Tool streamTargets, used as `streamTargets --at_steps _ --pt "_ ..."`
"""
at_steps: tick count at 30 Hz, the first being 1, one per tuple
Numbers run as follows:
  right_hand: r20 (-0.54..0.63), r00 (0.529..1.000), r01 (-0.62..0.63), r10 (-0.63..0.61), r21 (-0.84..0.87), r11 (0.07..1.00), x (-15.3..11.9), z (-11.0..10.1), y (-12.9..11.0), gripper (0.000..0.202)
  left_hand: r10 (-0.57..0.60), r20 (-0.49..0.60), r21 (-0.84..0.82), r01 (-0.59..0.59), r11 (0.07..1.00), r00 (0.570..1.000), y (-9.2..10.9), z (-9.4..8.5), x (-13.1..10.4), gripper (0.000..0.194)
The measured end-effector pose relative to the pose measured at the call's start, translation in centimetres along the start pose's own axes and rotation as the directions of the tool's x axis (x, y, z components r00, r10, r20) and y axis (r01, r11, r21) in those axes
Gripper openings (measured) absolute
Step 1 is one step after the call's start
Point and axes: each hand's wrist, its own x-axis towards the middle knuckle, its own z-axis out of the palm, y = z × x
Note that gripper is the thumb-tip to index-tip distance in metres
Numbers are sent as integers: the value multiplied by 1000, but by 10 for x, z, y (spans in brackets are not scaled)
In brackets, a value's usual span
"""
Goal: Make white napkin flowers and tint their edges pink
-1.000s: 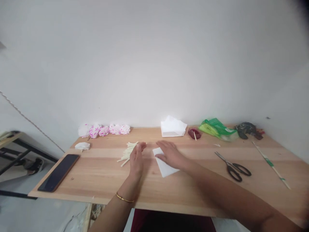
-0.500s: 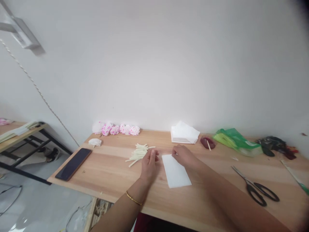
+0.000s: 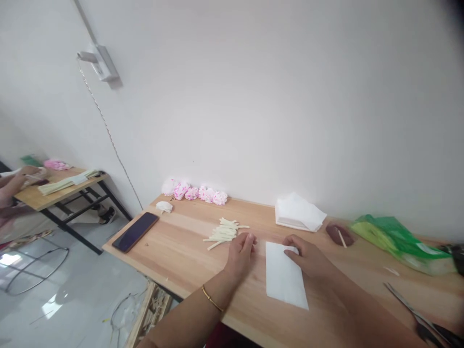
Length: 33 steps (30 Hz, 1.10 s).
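My left hand (image 3: pixel 241 254) is closed, thumb against the curled fingers, just right of a small pile of pale cream strips (image 3: pixel 224 233). Whatever may be inside those fingers is hidden. A white rectangular paper sheet (image 3: pixel 284 280) lies flat on the wooden table (image 3: pixel 195 261). My right hand (image 3: pixel 307 255) pinches its upper right corner, thumb over the paper and fingers at the top edge. Behind the hands stands a stack of white paper sheets (image 3: pixel 299 212), its top sheet askew.
Pink-and-white ruffled flowers (image 3: pixel 195 192) line the wall. A phone (image 3: pixel 136 232) and a small white piece on a stick (image 3: pixel 164 206) are at left. Rightward are a dark red item (image 3: pixel 339 234), a green plastic bag (image 3: pixel 402 241) and scissors (image 3: pixel 409 307). A co-worker's hand (image 3: pixel 29 171) shows at another table.
The view has swung left, so the table's things appear further right and the co-worker's arm has come into view. My right thumb now shows on the sheet; my left hand stays closed.
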Motion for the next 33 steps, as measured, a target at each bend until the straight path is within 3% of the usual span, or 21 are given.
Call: streamTargets --at_steps 6,9,12,18,25,33 --pt "-87 996 24 -14 115 993 -16 -9 -23 18 -49 82 -51 53 997 995 9 2 8 30" --pt "-127 991 63 -40 180 982 -19 -12 -35 18 -100 258 -168 146 975 961 21 7 8 48" --pt "-189 981 92 -52 209 974 -20 -11 -39 17 -129 385 -329 267 906 914 34 13 7 37" --pt "-379 923 163 -62 240 957 -23 -9 -30 23 -71 269 -375 172 911 961 40 21 12 24" --pt "-464 830 379 -311 59 924 -22 -14 -38 8 33 243 -307 45 951 969 42 29 9 24" --pt "-415 858 359 -304 58 932 -23 -20 -44 7 101 198 -201 -60 978 975 39 30 7 23"
